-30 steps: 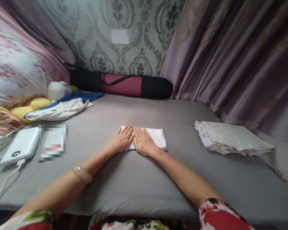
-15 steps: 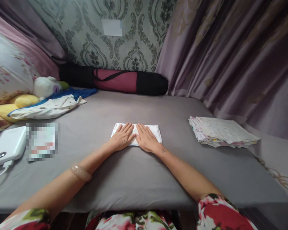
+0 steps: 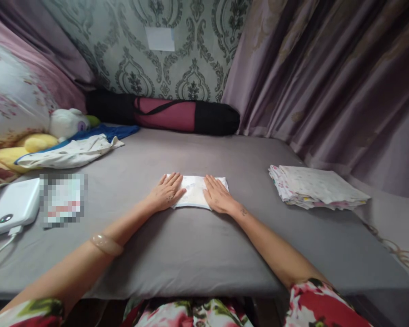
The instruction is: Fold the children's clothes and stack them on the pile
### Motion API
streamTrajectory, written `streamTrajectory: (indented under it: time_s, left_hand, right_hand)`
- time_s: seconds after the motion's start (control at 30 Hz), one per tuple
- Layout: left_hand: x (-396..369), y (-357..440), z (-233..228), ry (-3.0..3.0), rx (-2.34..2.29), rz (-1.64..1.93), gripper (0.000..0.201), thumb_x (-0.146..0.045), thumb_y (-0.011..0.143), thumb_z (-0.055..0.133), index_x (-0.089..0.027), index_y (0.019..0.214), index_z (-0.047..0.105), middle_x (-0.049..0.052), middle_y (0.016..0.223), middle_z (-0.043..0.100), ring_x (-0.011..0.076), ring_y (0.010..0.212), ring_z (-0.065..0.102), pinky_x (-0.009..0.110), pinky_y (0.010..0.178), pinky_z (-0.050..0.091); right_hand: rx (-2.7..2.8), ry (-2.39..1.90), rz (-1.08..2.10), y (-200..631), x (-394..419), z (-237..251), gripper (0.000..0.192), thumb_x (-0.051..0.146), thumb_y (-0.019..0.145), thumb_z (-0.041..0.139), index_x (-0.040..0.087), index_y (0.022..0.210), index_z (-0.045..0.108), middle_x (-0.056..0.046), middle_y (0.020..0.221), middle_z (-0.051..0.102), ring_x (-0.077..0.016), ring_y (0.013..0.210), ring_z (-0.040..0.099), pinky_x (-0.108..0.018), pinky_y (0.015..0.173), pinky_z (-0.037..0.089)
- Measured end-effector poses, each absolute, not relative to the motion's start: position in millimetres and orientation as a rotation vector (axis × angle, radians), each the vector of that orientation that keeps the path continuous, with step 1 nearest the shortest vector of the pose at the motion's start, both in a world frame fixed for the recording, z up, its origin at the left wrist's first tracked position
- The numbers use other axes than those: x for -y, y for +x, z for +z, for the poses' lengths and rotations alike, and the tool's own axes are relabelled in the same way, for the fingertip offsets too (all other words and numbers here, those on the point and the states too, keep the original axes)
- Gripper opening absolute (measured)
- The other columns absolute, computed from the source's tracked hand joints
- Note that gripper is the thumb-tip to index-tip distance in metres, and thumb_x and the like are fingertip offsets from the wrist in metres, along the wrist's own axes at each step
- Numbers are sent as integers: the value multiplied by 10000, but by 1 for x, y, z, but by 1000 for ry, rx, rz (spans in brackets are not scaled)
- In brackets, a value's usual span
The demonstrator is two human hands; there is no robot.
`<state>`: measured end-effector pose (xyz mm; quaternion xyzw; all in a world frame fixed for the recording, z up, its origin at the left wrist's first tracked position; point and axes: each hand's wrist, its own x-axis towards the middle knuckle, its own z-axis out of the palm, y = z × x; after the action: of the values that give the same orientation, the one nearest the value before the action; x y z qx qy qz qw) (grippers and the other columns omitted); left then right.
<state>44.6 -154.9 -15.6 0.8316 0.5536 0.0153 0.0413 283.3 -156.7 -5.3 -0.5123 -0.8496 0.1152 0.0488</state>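
A small folded white cloth (image 3: 194, 193) lies flat on the grey bed sheet (image 3: 191, 245), right in front of me. On its left end rests my left hand (image 3: 167, 191), palm down with the fingers stretched out. My right hand (image 3: 218, 194) lies the same way on the right end, its fingers flat. Between the two hands the middle of the cloth shows, with a faint print on it. Both hands press on the cloth without gripping it, and they cover parts of its ends.
To the right is a stack of folded patterned cloths (image 3: 316, 186). A white power bank (image 3: 13, 206) with a cable and a blurred packet (image 3: 64, 200) lie left. Behind them are a crumpled garment (image 3: 71, 152) and plush toys (image 3: 66, 123). A long black-and-maroon bag (image 3: 170, 116) lines the wall.
My hands have slid apart, the left one to the left and the right one to the right, uncovering the middle of the cloth. The cloth stays in place.
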Motion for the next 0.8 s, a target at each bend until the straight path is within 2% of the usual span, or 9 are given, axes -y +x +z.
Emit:
streamTrajectory:
  time_s: [0.2,0.4,0.57,0.67,0.8]
  left_hand:
    - [155,30,-19,2509,-1718,99,713,-540,981,147,-80,1510,271,126,1586,216,257,1478,136,455,1197,123]
    - [151,25,-26,2440,-1700,125,737,-567,967,156,-86,1517,256,131,1588,204,272,1479,119,468,1190,145]
    - [148,18,-27,2472,-1654,188,731,-577,960,217,-90,1500,300,159,1585,201,291,1472,142,456,1175,219]
    - [159,21,-20,2523,-1668,258,692,-553,977,195,-111,1499,306,155,1596,164,291,1477,119,475,1181,192]
    - [177,44,-9,2645,-1544,259,668,-543,990,169,-138,1508,292,119,1595,204,254,1483,109,458,1199,131]
  right_hand:
    - [2497,-1694,270,302,157,-5,658,370,972,185,-17,1501,244,-172,1584,198,-248,1475,134,-401,1203,89]
    - [2501,-1691,311,306,155,-16,665,380,967,187,-17,1497,255,-177,1581,206,-251,1476,123,-405,1199,114]
    - [2494,-1666,443,312,152,-10,669,410,969,185,11,1503,250,-173,1586,180,-246,1479,109,-441,1195,134]
    - [2486,-1624,396,313,162,0,660,407,982,182,15,1510,231,-170,1595,141,-241,1482,87,-429,1199,114]
    - [2593,-1459,287,297,181,9,630,391,993,225,54,1525,214,-146,1604,131,-233,1484,63,-421,1204,63]
